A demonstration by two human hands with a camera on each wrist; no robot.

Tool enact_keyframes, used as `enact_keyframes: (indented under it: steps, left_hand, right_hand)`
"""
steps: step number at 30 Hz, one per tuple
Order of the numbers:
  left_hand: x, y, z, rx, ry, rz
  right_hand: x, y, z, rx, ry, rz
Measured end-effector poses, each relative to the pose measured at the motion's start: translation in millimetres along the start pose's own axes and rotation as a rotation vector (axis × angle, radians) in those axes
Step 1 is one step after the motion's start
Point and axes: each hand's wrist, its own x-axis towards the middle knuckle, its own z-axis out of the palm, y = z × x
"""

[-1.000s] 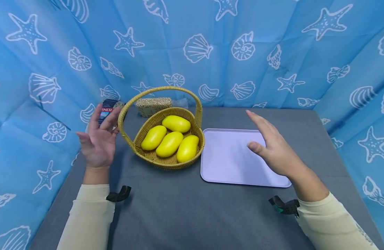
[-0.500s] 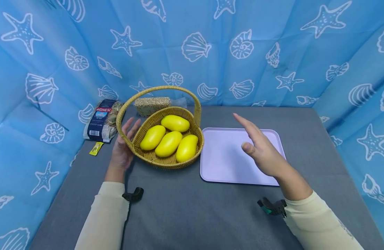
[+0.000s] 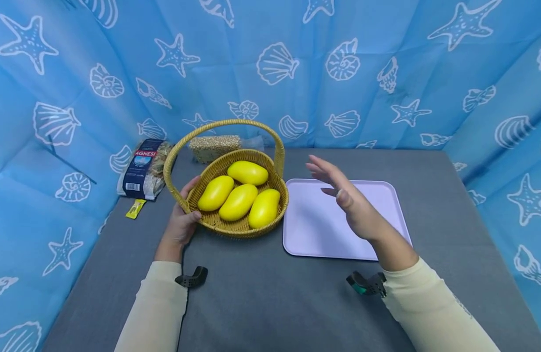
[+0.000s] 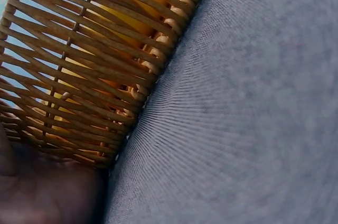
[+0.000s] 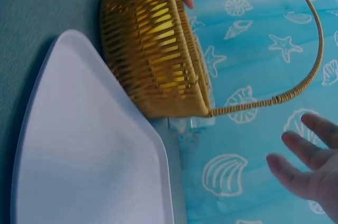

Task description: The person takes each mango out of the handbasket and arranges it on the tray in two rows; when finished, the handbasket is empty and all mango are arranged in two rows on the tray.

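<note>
My left hand [image 3: 180,228] grips the left side of a wicker basket [image 3: 235,233], thumb over the rim and fingers along the outer wall. Several yellow mangoes [image 3: 238,202] lie inside, beneath the tall arched handle [image 3: 226,122]. In the left wrist view, the woven wall [image 4: 79,55] fills the upper left and part of the palm shows below it. My right hand [image 3: 356,205] hovers over a lilac tray [image 3: 323,239], fingers spread and holding nothing. The right wrist view has its fingers [image 5: 301,155] at the lower right, apart from the basket.
Left of the basket lies an Agnesi pasta bag [image 3: 140,168], with a small yellow packet [image 3: 136,209] in front. A clear pack of grains [image 3: 215,146] stands behind the basket. A blue seashell curtain [image 3: 314,98] encloses the grey table [image 3: 270,298].
My left hand has come right from beside the pasta bag and taken hold of the basket's left side. My right hand has moved left over the tray. The basket stays in place.
</note>
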Motion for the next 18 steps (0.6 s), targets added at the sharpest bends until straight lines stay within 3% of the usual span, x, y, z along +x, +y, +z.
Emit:
enact_keyframes:
  steps: [8, 18]
  left_hand:
    - [2.1, 3.3, -2.6, 0.012, -0.027, -0.072]
    - [1.5, 5.3, -6.7, 0.043, -0.056, -0.106]
  right_hand:
    - [21.8, 8, 12, 0.253, -0.019, -0.016]
    - [46.6, 24, 34, 0.418, -0.114, 0.035]
